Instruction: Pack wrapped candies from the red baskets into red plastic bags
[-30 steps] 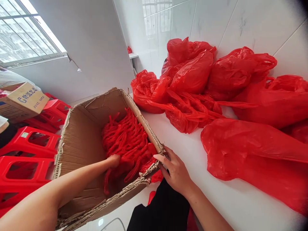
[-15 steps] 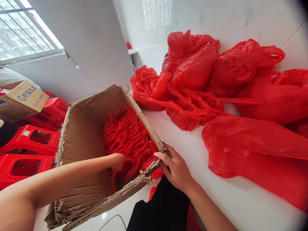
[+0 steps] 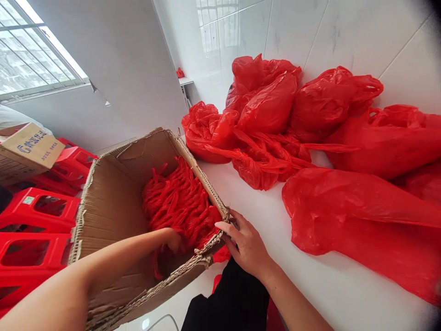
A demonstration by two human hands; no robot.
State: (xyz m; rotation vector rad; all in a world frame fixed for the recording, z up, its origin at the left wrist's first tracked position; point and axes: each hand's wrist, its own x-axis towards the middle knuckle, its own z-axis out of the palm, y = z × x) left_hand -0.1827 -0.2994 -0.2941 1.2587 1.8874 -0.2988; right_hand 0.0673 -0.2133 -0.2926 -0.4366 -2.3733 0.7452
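Left fingers at red plastic, right fingers on cardboard box.

Your box is plain brown, with paler wavy ridges along its torn rim. The bundle inside is bright red, and so are the glossy, see-through bags on your white surface. Your clothing is black. You have red stools, 1 showing a pale label, a tan carton with blue lettering, and white tiles with grey veins.
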